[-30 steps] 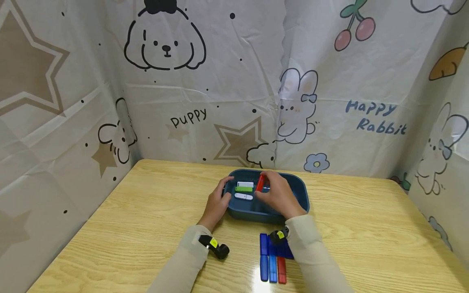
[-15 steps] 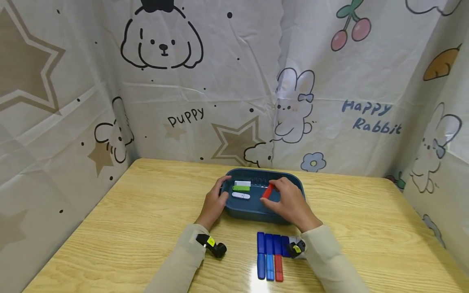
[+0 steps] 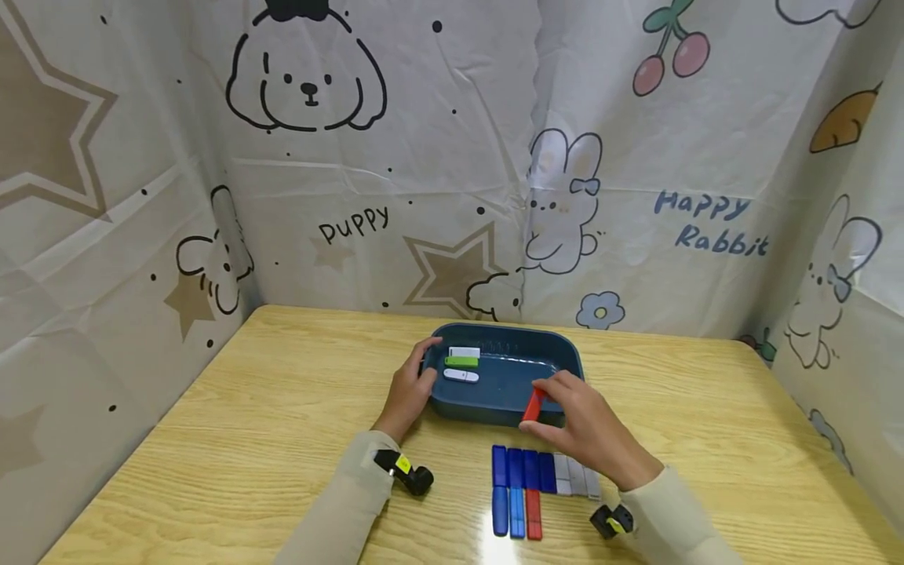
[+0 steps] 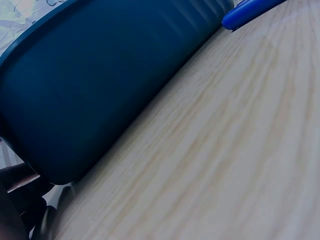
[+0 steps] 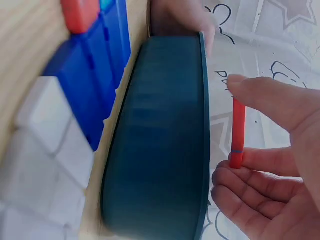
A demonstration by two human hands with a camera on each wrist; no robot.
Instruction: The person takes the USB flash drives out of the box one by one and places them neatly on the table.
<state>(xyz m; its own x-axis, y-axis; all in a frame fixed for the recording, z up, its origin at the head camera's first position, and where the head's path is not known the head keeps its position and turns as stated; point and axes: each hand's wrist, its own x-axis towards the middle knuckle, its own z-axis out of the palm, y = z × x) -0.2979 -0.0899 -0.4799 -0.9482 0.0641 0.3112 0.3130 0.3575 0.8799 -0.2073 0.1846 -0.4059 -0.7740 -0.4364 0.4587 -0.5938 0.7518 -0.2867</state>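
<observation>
A red USB stick (image 3: 533, 406) is pinched between the thumb and fingertips of my right hand (image 3: 589, 424), above the near right rim of the dark blue bin (image 3: 469, 410). In the right wrist view the red stick (image 5: 238, 132) stands lengthwise between thumb and fingers. My left hand (image 3: 405, 396) grips the bin's left end. At the left inside the bin lie a white stick (image 3: 464, 353), a green stick (image 3: 461, 362) and a rounded white stick (image 3: 461, 377).
In front of the bin, several dark blue sticks (image 3: 523, 469) and grey-white sticks (image 3: 575, 475) form a row. Nearer lie a blue stick (image 3: 500, 512), a light blue stick (image 3: 517, 514) and a red stick (image 3: 533, 515). Printed cloth (image 3: 339, 275) surrounds the wooden table (image 3: 268, 439).
My right hand has carried the red stick from over the bin's middle toward its near right rim, uncovering the grey-white sticks. The left hand keeps its place at the bin.
</observation>
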